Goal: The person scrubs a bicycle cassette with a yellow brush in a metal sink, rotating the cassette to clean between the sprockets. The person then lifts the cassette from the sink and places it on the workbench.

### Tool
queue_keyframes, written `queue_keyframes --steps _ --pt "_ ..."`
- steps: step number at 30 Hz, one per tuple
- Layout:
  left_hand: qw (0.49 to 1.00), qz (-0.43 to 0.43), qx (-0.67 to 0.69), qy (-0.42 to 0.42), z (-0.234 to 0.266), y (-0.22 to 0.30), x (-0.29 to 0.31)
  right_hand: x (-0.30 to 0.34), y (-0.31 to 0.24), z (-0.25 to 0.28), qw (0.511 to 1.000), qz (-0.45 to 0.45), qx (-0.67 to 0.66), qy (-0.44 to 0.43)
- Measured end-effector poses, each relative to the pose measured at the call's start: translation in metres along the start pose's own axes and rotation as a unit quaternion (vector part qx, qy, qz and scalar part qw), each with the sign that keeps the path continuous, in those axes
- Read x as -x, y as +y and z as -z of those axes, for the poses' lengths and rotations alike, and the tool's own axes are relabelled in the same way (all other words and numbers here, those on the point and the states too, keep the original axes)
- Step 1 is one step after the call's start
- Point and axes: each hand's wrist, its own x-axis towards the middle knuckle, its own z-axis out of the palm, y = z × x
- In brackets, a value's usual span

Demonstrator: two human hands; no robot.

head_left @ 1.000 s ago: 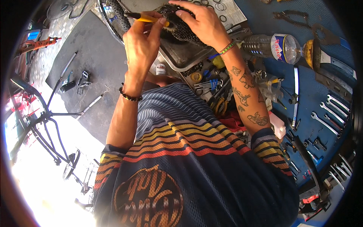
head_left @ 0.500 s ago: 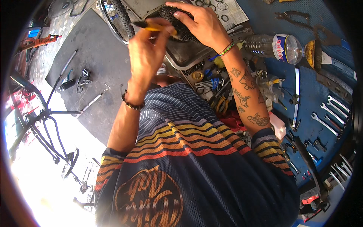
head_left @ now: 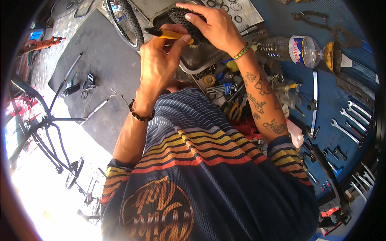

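Observation:
My left hand [head_left: 155, 66] is closed round a yellow brush [head_left: 169, 34] with a black handle end. The brush's pale bristle end points right and meets the lower edge of a dark bicycle cassette [head_left: 185, 20]. My right hand [head_left: 220, 29] grips that cassette from the right, thumb and fingers spread over its toothed rings. Beneath both hands lies a shallow metal tray [head_left: 201, 69], partly covered by the cassette. The bristles themselves are small and hard to make out.
A clear plastic bottle [head_left: 297, 51] lies to the right, near wrenches [head_left: 346, 132] on a blue surface. Pliers and small parts crowd the space beside my right forearm. A bicycle tyre [head_left: 130, 22] stands at upper left; a black frame [head_left: 48, 119] is further left.
My left hand and the brush have shifted slightly right and down along the cassette, and the brush is less blurred. My right hand keeps the cassette in nearly the same place.

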Motion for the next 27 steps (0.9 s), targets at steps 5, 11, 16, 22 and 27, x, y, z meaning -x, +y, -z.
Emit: queue_keyframes --steps 5,11,16,22,27 --pt "0.996 0.056 0.016 0.065 -0.003 0.005 -0.001 -0.004 0.003 -0.001 0.999 0.024 -0.034 0.021" --pt "0.991 0.082 0.011 0.107 -0.003 0.003 -0.001 0.0 0.005 0.0 0.999 0.023 -0.021 0.04" --pt "0.993 0.076 0.048 0.074 0.002 -0.028 -0.01 0.0 0.014 -0.001 0.999 0.009 -0.018 0.046" --pt "0.967 0.025 -0.255 -0.002 -0.003 -0.082 -0.03 0.001 0.018 0.018 0.998 -0.063 0.028 0.001" --pt "0.951 -0.015 -0.308 0.019 -0.012 -0.086 -0.035 0.014 0.023 0.015 0.993 -0.023 -0.065 0.098"
